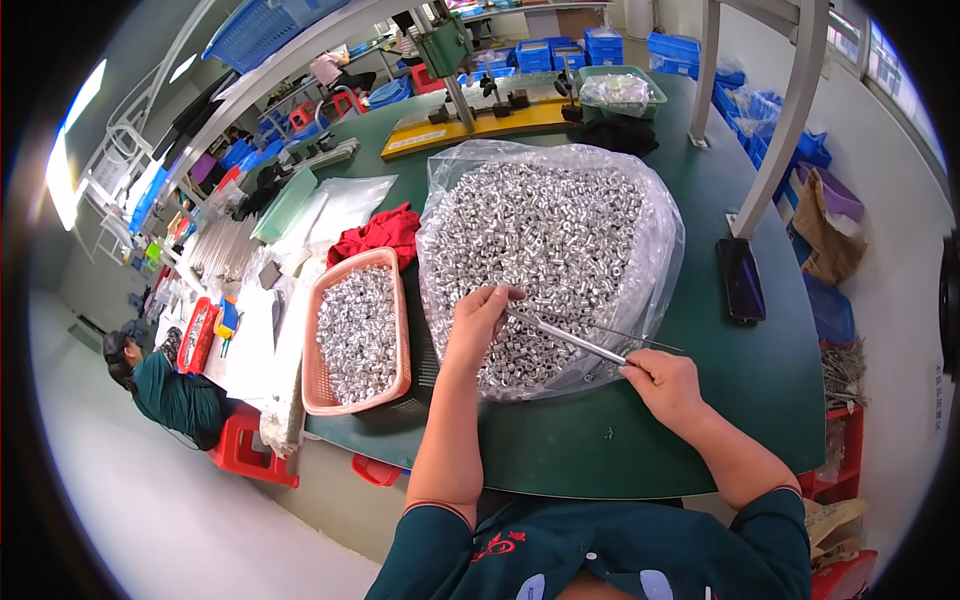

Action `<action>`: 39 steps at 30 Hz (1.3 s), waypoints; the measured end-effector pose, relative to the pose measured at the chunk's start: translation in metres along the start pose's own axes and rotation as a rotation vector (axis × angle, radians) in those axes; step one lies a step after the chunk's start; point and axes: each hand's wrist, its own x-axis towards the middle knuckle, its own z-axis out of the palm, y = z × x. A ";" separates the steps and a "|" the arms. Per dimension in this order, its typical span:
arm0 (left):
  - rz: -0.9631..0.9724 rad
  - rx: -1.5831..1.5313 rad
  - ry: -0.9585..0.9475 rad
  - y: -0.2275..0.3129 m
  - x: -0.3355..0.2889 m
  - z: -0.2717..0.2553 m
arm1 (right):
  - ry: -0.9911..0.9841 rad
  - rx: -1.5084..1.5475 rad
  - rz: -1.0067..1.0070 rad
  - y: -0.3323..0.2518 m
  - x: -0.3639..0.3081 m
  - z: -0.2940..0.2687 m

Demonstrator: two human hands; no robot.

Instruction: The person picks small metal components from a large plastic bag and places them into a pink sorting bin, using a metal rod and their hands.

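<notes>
A red emblem [500, 546] marks the dark green shirt [600, 520]. Beyond it, the right hand [665, 387] has its fingers clamped on the near end of a silver rod [575, 340]. The rod's long axis runs away and leftward over the heap of metal pieces [540, 230], toward the left hand [478, 325]. That hand is nearer the rod's far end, and the pieces lie directly under and beyond its fingers. They are curled together there; I cannot tell whether they grip the rod or a piece. A thin wire [650, 342] slants beside the rod, above the right hand.

The pieces fill a clear bag [662, 225] on the green table [560, 450]; a pink basket [404, 350] of similar pieces stands to its left. No lettering shows on the bag or basket. Farther off, a pale label [412, 142] sits on a yellow base [470, 132], and small vertical writing [938, 398] runs down the right wall [900, 300].
</notes>
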 end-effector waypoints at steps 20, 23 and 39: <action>0.052 -0.254 -0.109 0.005 -0.005 -0.002 | 0.029 0.058 0.014 0.000 0.000 0.001; 0.013 -0.476 -0.271 0.002 -0.005 -0.013 | 0.044 -0.004 -0.115 0.000 0.004 -0.005; -0.242 -0.552 -0.128 0.001 -0.002 0.005 | -0.145 0.365 0.310 0.003 0.002 0.002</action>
